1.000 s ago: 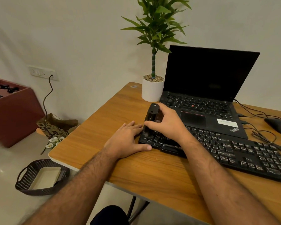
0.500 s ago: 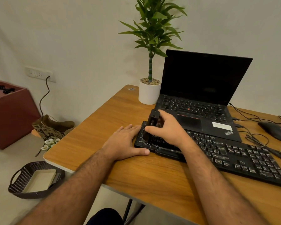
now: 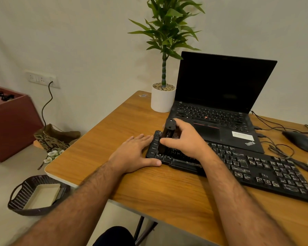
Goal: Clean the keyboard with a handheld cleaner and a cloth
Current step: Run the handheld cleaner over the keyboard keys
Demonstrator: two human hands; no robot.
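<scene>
So from the head view: the keyboard (image 3: 238, 166) is lying on the wooden desk (image 3: 114, 132) right in front of the open laptop (image 3: 220, 103), with its long axis running from the near-left end off toward the mouse (image 3: 299, 141) on the right. It's a black full-size board with white legends, and a lot of the keys look smudgy or worn, so yeah, it needs the clean.

The right hand (image 3: 187, 141) has its fingers wrapped around the handheld cleaner (image 3: 167, 135), a small black gadget held upright with its bottom end down on the keys at the keyboard's left end. The left hand (image 3: 133, 153) is flat on the desk, fingers straight, pressed against the keyboard's left edge, thumb along the front edge, bracing it I'd guess.

Nearly the whole keyboard stretches away to the right of the cleaner, so I'd say that's where the sweep has to go. Can't spot any cloth.
</scene>
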